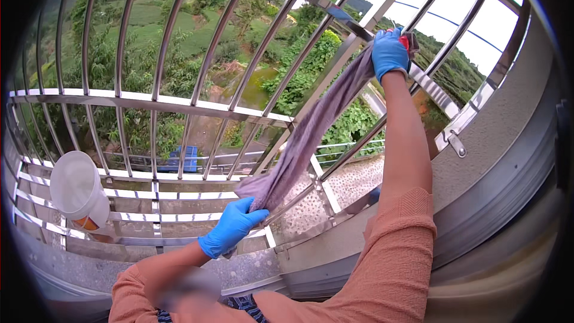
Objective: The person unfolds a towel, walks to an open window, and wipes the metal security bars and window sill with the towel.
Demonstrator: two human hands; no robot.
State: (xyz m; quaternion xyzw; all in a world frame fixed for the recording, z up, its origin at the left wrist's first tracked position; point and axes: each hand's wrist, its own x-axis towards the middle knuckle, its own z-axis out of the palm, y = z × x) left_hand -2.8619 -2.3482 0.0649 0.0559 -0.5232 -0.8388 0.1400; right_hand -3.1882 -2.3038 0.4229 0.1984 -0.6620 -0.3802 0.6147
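A long greyish-purple cloth (317, 119) hangs stretched on a slant between my two hands, in front of the steel bars of a window cage. My left hand (232, 227), in a blue rubber glove, is closed round its lower end, low in the middle. Up at the right, my right hand (390, 55), gloved in blue too, grips the upper end next to a slanting steel bar. A small red patch (405, 42) shows beside the right fingers; what it belongs to I cannot make out.
A white bucket (76, 186) stands on the cage's slatted floor at the left. Shiny rails (179, 106) and upright bars enclose the front and right. A stone sill (251, 268) lies along the near side. Beyond the bars are green slopes and a blue object (182, 159).
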